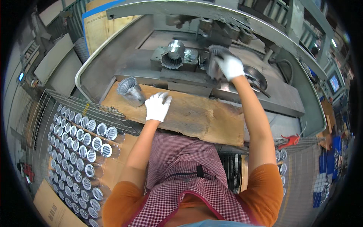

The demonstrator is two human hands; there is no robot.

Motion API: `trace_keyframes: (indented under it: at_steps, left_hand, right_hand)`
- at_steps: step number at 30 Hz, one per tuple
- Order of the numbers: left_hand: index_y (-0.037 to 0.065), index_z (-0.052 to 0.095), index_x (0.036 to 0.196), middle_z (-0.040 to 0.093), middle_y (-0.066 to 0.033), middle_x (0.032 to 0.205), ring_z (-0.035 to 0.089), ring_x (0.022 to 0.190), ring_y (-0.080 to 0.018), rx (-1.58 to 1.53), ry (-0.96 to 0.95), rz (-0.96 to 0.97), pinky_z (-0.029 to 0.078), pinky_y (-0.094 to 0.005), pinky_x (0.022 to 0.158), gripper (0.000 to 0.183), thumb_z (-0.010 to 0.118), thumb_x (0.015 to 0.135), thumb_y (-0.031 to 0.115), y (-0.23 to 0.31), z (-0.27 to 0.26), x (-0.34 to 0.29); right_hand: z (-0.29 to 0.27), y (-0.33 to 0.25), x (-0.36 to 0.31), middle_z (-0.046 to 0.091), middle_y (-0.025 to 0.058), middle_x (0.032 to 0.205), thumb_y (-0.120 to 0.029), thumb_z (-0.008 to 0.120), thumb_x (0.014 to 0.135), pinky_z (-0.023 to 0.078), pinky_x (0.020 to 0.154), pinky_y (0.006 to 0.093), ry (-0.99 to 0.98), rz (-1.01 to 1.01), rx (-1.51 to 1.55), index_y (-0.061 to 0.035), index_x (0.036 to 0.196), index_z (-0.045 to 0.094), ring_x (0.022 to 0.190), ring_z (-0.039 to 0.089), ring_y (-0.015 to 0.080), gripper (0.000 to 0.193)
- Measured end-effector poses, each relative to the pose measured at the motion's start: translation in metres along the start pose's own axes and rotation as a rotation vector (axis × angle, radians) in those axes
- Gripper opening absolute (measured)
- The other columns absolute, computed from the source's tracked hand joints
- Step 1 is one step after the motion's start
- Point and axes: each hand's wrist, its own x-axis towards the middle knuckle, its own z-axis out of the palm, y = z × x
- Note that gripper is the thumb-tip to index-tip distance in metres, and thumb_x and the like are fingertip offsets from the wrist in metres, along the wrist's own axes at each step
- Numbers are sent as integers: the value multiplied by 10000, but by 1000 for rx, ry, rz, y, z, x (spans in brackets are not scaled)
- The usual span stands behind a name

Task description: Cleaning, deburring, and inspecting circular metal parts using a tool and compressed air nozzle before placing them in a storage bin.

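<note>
My left hand [157, 107], in a white glove, lies on the worn wooden board [189, 113] with its fingers stretched out. Just left of it a silvery finned metal cup [131, 92] stands on the board, slightly apart from the fingers. My right hand [230, 67], also gloved, reaches over the machine bed and grips a grey finned metal part [214, 62], smeared by motion. Its fingertips are partly hidden against that part. Between the hands, another shiny finned cup [172, 60] sits in the machine's fixture [157, 56], its open end toward me.
A round dark pan [256, 77] with a tool handle lies right of the fixture. Spindle heads [227, 29] hang at the back. Many finned parts [77, 151] stand in rows in a wire cage at the left. A red-handled tool [290, 141] is at the right edge.
</note>
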Motion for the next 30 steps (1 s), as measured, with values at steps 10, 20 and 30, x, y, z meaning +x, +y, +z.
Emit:
trace_keyframes:
  at_steps: [10, 20, 30]
  left_hand:
    - [92, 646, 1151, 595, -193, 1166, 576, 1076, -365, -21, 32, -337, 447, -432, 929, 657, 570, 778, 629, 31, -7, 144]
    - [44, 696, 778, 634, -156, 765, 611, 800, -362, -115, 352, -2, 477, -452, 742, 355, 634, 806, 393, 29, -30, 145]
    - [214, 693, 861, 631, -28, 848, 574, 839, -254, 174, 178, 627, 381, -432, 751, 202, 624, 764, 378, 111, -16, 153]
  right_hand:
    - [18, -69, -133, 622, 75, 648, -367, 663, 798, 460, 546, 366, 152, -355, 151, -133, 736, 697, 575, 609, 252, 245]
    - [9, -45, -143, 662, 103, 821, -396, 696, 780, 471, 638, 374, 236, -166, 258, -102, 953, 671, 713, 639, 268, 341]
    - [50, -32, -43, 684, 161, 957, -597, 617, 763, 506, 795, 415, -198, 280, 123, -70, 948, 689, 907, 657, 324, 563]
